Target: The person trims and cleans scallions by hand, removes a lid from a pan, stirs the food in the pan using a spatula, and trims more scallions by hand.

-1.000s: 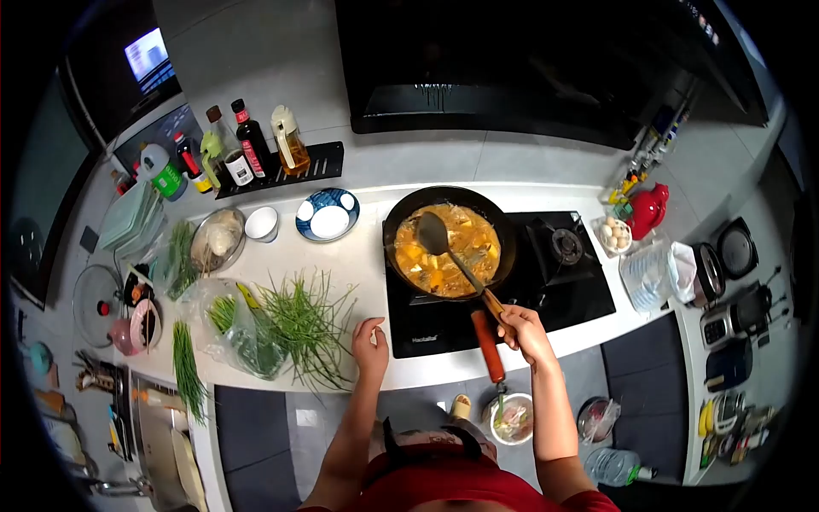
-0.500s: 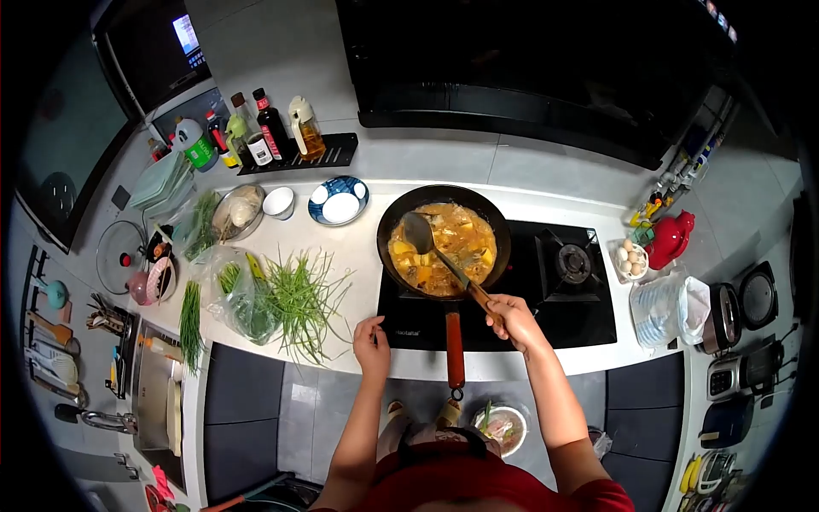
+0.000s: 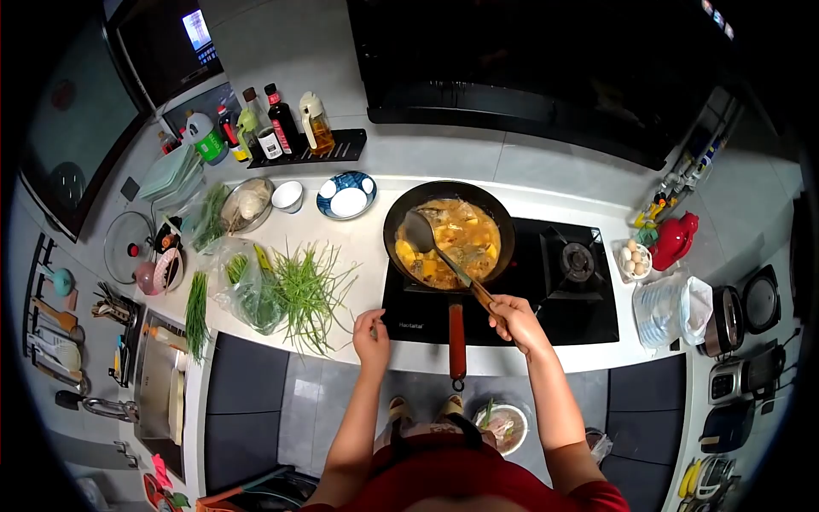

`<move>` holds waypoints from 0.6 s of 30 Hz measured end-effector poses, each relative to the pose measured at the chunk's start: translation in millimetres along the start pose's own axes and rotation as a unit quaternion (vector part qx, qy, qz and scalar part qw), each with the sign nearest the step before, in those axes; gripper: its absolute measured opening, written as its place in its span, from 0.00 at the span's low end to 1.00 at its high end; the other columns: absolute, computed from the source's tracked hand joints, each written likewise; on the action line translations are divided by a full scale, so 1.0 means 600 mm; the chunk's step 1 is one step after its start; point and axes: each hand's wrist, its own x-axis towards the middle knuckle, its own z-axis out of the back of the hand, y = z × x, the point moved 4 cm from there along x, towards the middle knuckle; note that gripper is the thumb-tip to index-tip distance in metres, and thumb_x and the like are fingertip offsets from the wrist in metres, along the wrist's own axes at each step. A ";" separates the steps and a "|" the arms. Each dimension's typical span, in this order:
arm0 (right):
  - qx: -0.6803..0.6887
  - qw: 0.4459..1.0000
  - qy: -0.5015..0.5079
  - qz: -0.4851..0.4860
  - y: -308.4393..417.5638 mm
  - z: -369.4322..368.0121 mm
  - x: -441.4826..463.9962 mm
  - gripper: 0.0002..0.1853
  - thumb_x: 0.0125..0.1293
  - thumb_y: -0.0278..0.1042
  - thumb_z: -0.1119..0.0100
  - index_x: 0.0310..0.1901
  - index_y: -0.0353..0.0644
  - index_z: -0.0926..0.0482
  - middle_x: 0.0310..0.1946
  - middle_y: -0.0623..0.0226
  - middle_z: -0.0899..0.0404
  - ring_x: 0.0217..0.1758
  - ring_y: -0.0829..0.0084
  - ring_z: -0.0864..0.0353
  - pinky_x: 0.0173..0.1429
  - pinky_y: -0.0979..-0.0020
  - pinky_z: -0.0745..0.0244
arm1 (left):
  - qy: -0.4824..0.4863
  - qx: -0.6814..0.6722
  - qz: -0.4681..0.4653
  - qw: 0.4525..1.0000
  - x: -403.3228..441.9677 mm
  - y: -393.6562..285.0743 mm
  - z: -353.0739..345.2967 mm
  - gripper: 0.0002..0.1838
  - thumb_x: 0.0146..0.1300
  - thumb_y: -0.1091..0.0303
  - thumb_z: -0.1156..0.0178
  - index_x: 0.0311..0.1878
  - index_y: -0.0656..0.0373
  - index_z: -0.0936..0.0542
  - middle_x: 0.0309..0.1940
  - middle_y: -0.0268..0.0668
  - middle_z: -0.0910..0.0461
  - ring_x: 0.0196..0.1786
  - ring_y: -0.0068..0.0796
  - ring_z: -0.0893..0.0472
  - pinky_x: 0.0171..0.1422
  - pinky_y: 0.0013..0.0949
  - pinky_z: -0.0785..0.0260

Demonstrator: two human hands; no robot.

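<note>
A black wok [image 3: 505, 213] with a red-brown handle sits on the left part of the black stove [image 3: 546, 317], filled with orange-brown stew [image 3: 465, 235] with yellow chunks. My right hand [image 3: 514, 322] is wrapped round the wooden handle of a dark ladle [image 3: 419, 231], whose bowl rests in the stew at the wok's left side. Near the counter's front edge, left of the stove, my left hand [image 3: 371, 336] hovers with its fingers curled; whether it holds anything is too small to tell. Loose green chives [image 3: 309, 294] lie on the counter to its left.
A blue-rimmed plate [image 3: 347, 195], a white cup [image 3: 287, 197] and bottles on a black rack [image 3: 341, 146] stand at the back left. Eggs [image 3: 633, 258], a red container [image 3: 674, 241] and a plastic bag [image 3: 672, 309] are at right. A bin [image 3: 502, 428] stands on the floor.
The wok's handle, angled to the right a second ago, now points straight toward me. The ladle's bowl has moved to the left in the stew. The whole view has also shifted.
</note>
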 end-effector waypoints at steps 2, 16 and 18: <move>0.019 1.000 0.012 -0.002 -0.002 -0.004 -0.008 0.11 0.64 0.30 0.54 0.42 0.33 0.26 0.17 0.72 0.31 0.12 0.85 0.39 0.15 0.81 0.49 | 0.010 0.001 0.010 1.000 -0.003 -0.003 0.003 0.10 0.55 0.81 0.50 0.39 0.61 0.22 0.37 0.40 0.24 0.37 0.35 0.24 0.37 0.29 0.30; -0.032 0.999 -0.011 -0.003 -0.005 0.014 -0.055 0.13 0.64 0.29 0.52 0.47 0.33 0.26 0.17 0.72 0.30 0.11 0.85 0.40 0.15 0.82 0.48 | 0.017 -0.012 0.023 1.000 -0.013 -0.007 0.006 0.10 0.55 0.81 0.49 0.38 0.61 0.22 0.37 0.39 0.24 0.38 0.33 0.24 0.39 0.29 0.31; -0.008 1.000 -0.008 -0.016 -0.010 0.021 -0.063 0.13 0.64 0.29 0.52 0.47 0.33 0.26 0.17 0.72 0.30 0.11 0.85 0.40 0.15 0.82 0.48 | 0.022 -0.020 0.030 0.999 -0.014 -0.007 0.003 0.10 0.54 0.81 0.50 0.39 0.61 0.22 0.37 0.40 0.24 0.39 0.37 0.24 0.42 0.31 0.31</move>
